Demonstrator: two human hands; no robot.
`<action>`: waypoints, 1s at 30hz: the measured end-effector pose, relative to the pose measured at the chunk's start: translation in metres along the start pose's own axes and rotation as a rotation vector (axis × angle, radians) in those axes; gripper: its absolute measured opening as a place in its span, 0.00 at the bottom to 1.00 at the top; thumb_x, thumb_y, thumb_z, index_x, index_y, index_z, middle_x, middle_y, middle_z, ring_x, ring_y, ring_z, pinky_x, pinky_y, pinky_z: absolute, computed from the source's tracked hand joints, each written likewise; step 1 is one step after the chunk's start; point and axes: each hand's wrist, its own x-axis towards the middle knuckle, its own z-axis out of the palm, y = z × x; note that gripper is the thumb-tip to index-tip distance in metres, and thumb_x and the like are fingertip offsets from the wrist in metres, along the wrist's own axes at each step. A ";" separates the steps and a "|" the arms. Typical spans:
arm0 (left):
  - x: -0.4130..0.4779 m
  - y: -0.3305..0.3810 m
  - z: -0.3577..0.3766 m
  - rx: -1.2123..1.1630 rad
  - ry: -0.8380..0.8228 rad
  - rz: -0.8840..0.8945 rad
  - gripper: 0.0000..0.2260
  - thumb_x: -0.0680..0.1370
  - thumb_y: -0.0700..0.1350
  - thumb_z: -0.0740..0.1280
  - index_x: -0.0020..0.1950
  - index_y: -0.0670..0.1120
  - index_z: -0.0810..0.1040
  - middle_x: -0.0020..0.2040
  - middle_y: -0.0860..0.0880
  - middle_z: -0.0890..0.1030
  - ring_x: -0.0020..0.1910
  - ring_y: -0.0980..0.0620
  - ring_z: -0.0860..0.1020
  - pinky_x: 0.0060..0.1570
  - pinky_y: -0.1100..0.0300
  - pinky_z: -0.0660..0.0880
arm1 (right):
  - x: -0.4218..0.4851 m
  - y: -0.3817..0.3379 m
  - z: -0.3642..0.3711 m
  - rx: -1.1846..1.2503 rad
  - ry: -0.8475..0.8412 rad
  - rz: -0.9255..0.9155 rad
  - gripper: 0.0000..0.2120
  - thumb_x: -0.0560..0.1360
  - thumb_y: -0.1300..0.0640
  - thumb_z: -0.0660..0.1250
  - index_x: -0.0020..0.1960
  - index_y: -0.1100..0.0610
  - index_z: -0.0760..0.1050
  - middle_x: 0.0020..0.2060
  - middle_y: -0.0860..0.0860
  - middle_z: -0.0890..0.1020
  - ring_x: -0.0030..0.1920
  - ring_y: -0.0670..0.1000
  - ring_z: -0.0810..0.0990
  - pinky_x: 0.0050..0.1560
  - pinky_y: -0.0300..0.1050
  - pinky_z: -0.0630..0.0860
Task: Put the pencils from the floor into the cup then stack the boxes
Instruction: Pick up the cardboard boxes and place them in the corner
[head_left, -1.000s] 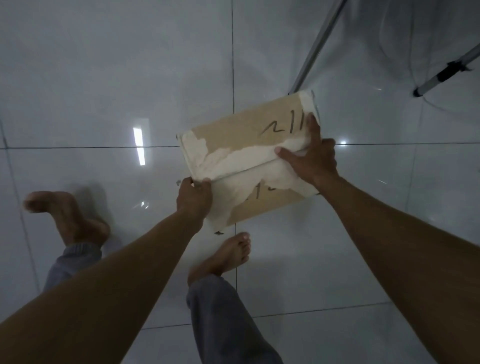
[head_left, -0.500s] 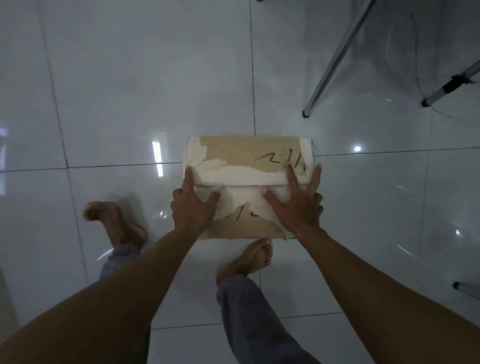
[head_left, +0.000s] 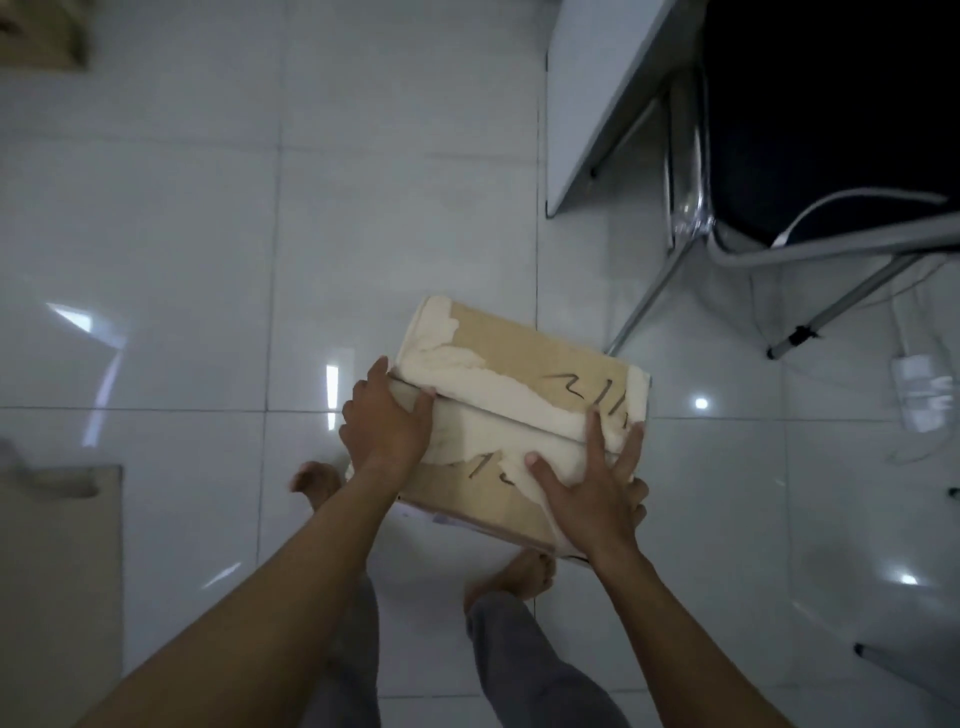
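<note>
I carry a brown cardboard box (head_left: 524, 364) with torn white patches and black scribbles on its closed flaps, held above the white tiled floor. My left hand (head_left: 387, 423) grips its left side, thumb on top. My right hand (head_left: 597, 486) presses on the near right corner, fingers spread over the flap. A second cardboard box (head_left: 57, 525) stands at the left edge. Part of a third one (head_left: 41, 34) shows in the top left corner. No pencils or cup are in sight.
A black chair (head_left: 831, 130) with metal legs (head_left: 649, 301) stands at the top right beside a white panel (head_left: 592, 104). A white power adapter (head_left: 922, 389) with a cable lies on the floor at right. My bare feet (head_left: 511, 577) are under the box.
I have walked on with the box; it now tilts to the right. The chair, white panel and two more boxes have come into view.
</note>
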 end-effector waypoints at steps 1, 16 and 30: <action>-0.003 0.007 -0.020 -0.031 0.014 -0.008 0.28 0.75 0.56 0.66 0.72 0.49 0.65 0.66 0.43 0.73 0.65 0.40 0.70 0.63 0.45 0.66 | -0.012 -0.015 -0.010 0.030 0.017 0.010 0.45 0.65 0.24 0.61 0.72 0.29 0.37 0.75 0.43 0.31 0.68 0.65 0.61 0.67 0.60 0.61; 0.014 0.052 -0.314 -0.299 0.161 0.015 0.24 0.74 0.57 0.68 0.65 0.47 0.70 0.63 0.46 0.75 0.62 0.43 0.72 0.62 0.45 0.68 | -0.119 -0.286 -0.130 0.150 0.194 -0.120 0.36 0.72 0.32 0.63 0.74 0.34 0.51 0.75 0.51 0.47 0.68 0.64 0.61 0.67 0.60 0.60; 0.091 0.068 -0.504 -0.213 0.264 0.176 0.30 0.75 0.57 0.66 0.73 0.51 0.60 0.67 0.44 0.72 0.66 0.41 0.69 0.63 0.44 0.66 | -0.152 -0.481 -0.143 0.199 0.199 -0.262 0.37 0.72 0.34 0.64 0.75 0.35 0.49 0.73 0.57 0.56 0.68 0.64 0.62 0.66 0.61 0.62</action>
